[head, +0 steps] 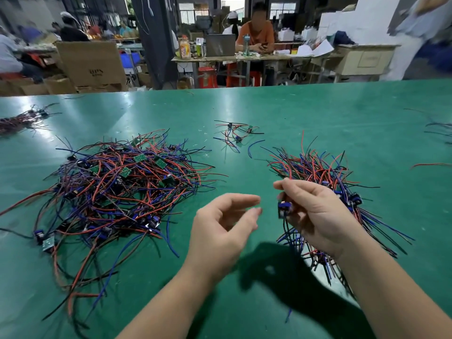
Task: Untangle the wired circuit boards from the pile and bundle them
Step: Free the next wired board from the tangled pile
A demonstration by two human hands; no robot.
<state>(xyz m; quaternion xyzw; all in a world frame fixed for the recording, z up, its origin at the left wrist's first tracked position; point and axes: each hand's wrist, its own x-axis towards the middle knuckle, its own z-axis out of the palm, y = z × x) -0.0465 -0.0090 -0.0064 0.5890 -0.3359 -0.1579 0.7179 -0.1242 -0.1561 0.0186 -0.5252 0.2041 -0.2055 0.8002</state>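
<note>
- Right hand [315, 216] grips the bundle [315, 165] of wired boards; its wires run near to far through the fist.
- Left hand [225, 223] empty, fingers loosely curved, just beside the right, not touching.
- Pile [117, 187] lies left of both hands; the left hand is nearer, so probably it reaches.

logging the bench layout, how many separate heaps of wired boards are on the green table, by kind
large tangled pile: 1
small loose cluster: 1
gathered heap behind right hand: 1
far left heap: 1
far right wires: 1
total: 5
</note>
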